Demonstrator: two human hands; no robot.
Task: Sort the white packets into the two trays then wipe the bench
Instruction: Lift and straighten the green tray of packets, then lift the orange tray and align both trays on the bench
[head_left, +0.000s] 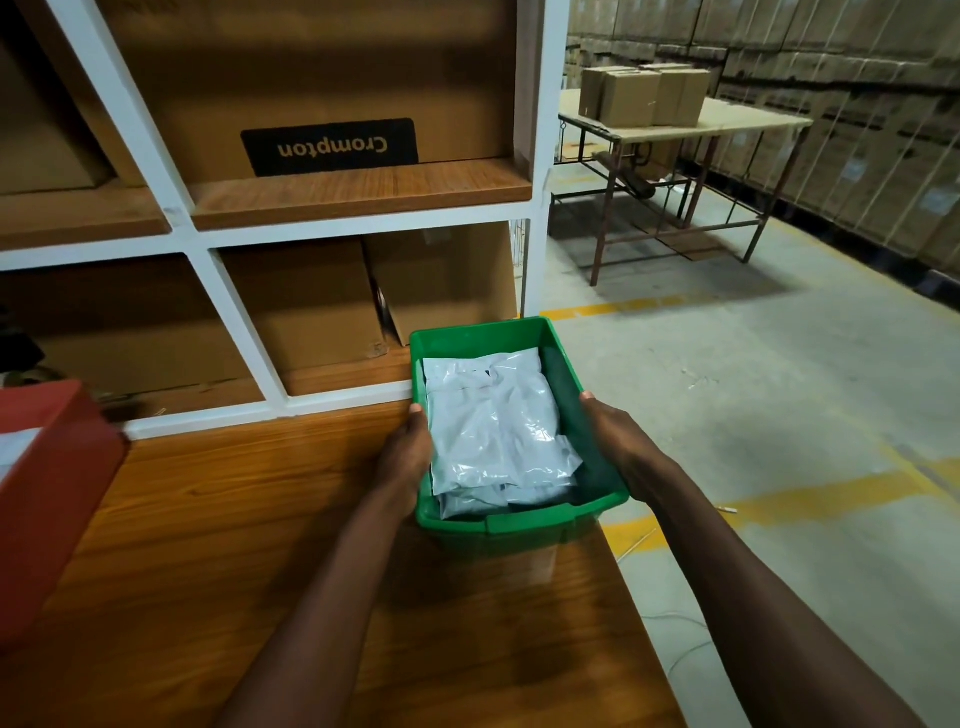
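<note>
Your left hand (402, 457) and right hand (615, 447) grip the green tray (519, 519) of packets (493, 426), fingers curled round its sides, at the surface's (234, 519) right edge.

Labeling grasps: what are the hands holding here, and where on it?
Both hold the green tray of white packets: left hand on its left rim, right hand on its right rim.

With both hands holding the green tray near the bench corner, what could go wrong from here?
1. The green tray sits at the right end of the bench, with its right side past the edge; if the left hand or right hand lets go, it might tip to the floor.
2. The white packets are piled loosely and look slippery; a tilt may slide them out.
</note>
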